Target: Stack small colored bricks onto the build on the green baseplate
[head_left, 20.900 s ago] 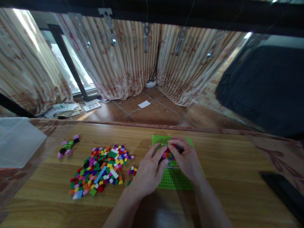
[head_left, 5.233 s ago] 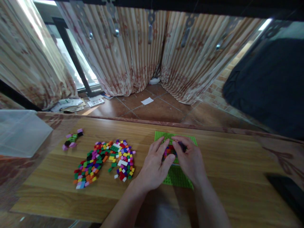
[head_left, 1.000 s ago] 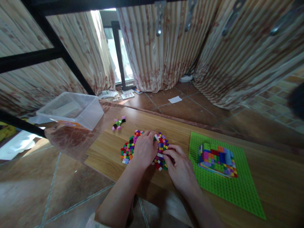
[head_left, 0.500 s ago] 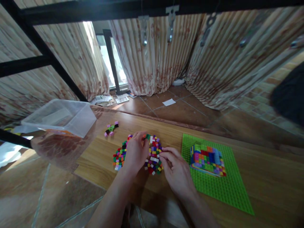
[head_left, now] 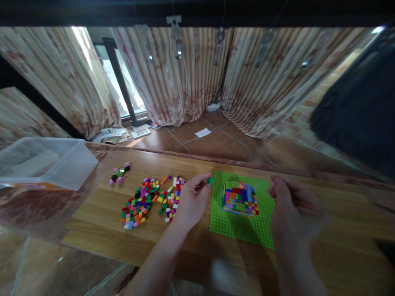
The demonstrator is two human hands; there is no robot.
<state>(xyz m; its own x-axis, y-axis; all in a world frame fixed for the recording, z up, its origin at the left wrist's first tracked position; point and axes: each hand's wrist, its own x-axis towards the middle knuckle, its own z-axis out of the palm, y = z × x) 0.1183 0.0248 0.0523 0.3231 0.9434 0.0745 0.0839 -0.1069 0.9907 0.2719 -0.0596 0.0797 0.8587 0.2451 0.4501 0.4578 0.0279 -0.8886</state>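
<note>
My left hand pinches a dark green toy brick at the left edge of the green baseplate. A low block of many-coloured bricks is built up on that plate. Over the plate's right edge is my right hand, blurred, its thumb and fingers drawn together; whatever they may hold cannot be made out. Left of my left hand lies a loose pile of small coloured bricks, with more bricks partly hidden behind the hand.
Pink, black and green bricks form a small cluster farther left on the wooden table. A clear plastic bin stands at the left. A black bar crosses the top. Something dark fills the upper right.
Both hands have moved right from the brick pile to the baseplate, the left one now with a dark green brick in its fingers. The view has turned right.
</note>
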